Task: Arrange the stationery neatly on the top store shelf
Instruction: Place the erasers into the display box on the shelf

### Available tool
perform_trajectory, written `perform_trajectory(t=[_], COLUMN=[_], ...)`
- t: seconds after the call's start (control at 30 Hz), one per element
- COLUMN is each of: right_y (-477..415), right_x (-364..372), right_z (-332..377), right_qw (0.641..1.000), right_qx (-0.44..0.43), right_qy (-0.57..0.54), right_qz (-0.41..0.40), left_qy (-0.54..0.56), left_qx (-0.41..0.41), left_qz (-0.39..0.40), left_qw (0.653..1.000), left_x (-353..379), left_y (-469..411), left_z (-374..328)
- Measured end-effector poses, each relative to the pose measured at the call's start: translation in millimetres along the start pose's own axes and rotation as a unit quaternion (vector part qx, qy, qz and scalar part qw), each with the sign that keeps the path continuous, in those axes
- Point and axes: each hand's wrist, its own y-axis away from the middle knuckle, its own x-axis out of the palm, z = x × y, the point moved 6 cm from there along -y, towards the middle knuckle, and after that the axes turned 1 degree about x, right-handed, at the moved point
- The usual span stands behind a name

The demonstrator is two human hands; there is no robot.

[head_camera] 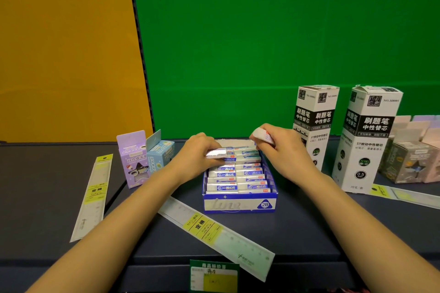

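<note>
A blue and white eraser box (239,204) marked 2B stands open on the dark shelf (297,233), filled with several wrapped erasers in two rows. My left hand (197,150) holds a wrapped eraser (216,153) over the box's far left part. My right hand (283,147) holds another eraser (262,137) lifted above the box's far right corner. Both hands are closed around their erasers.
A packaged ruler (214,231) lies diagonally in front of the box, another ruler (92,197) at the left, a third (404,195) at the right. Purple (133,159) and blue (159,152) small boxes stand left; two tall refill boxes (314,126) (366,140) and more cartons (412,159) stand right. A price tag (214,276) hangs on the shelf's front edge.
</note>
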Motion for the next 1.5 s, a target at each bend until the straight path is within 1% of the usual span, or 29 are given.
perform_trajectory(t=[0.17, 0.23, 0.4, 0.53, 0.77, 0.83, 0.97, 1.0, 1.03, 1.1, 1.17, 1.23, 1.37, 1.5], right_y=[0, 0, 0, 0, 1, 2, 3, 4, 5, 6, 7, 8, 9, 8], right_x=[1, 1, 2, 2, 3, 5, 10, 12, 14, 17, 20, 23, 23, 22], right_z=[1, 1, 1, 2, 2, 3, 5, 5, 5, 6, 7, 6, 6, 3], right_qw=[1.000, 1.000, 1.000, 1.000, 1.000, 0.999, 0.995, 0.992, 0.989, 0.984, 0.980, 0.977, 0.978, 0.980], right_qx=[-0.004, -0.007, -0.005, -0.003, 0.002, 0.002, 0.024, 0.032, 0.038, 0.036, 0.032, 0.026, -0.012, -0.040], right_qy=[0.003, 0.005, 0.006, 0.007, 0.015, 0.014, -0.031, -0.043, -0.051, -0.055, -0.058, -0.061, -0.038, 0.004], right_qz=[0.006, 0.006, 0.009, 0.012, 0.018, 0.033, 0.096, 0.115, 0.134, 0.167, 0.188, 0.205, 0.205, 0.195], left_qy=[0.019, 0.024, -0.047, -0.062, -0.053, -0.058, -0.022, -0.007, 0.009, 0.037, 0.076, 0.104, 0.125, 0.085], left_qx=[-0.003, 0.000, 0.013, 0.019, 0.027, 0.028, 0.003, -0.004, -0.008, -0.014, -0.031, -0.043, -0.032, 0.010], left_qz=[0.029, 0.027, -0.009, 0.006, 0.034, 0.023, -0.052, -0.055, -0.044, 0.001, 0.042, 0.064, 0.090, 0.068], left_qw=[0.999, 0.999, 0.999, 0.998, 0.998, 0.998, 0.998, 0.998, 0.999, 0.999, 0.996, 0.992, 0.988, 0.994], left_x=[1, -1, -1, -3, -4, -5, -20, -22, -22, -18, -14, -13, -10, -11], left_y=[2, 2, -2, -3, 1, 2, 6, 7, 8, 11, 16, 19, 23, 21], left_z=[2, 2, -1, -3, -4, -2, 3, 3, 4, 4, 4, 2, 0, -3])
